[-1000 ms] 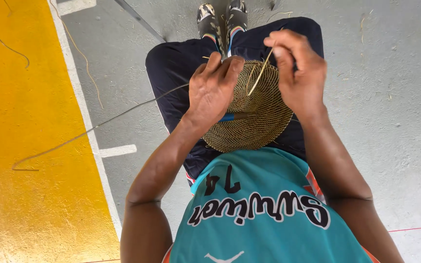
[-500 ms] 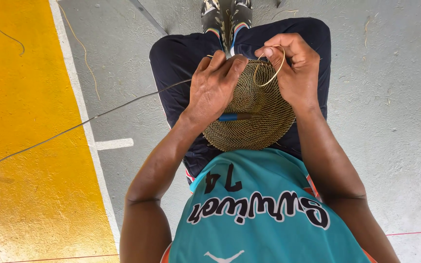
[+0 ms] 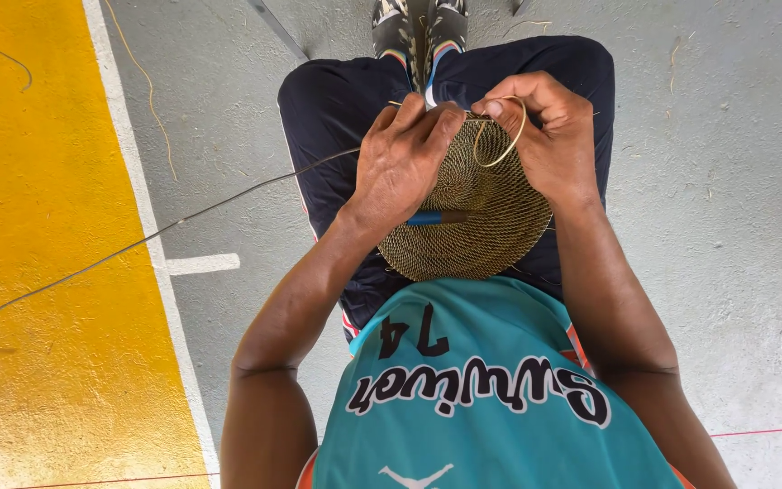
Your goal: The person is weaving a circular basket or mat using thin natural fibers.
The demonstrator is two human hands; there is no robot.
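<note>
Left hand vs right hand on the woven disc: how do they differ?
The left hand lies spread across the woven disc, with a blue tool under it. The right hand sits at the far rim, pinching a pale looped strand. Both touch the disc.

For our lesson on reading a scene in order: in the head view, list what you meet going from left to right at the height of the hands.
Yellow painted floor strip → white painted line → long thin loose strand → left hand → round flat woven straw disc → right hand → bare grey concrete floor.
</note>
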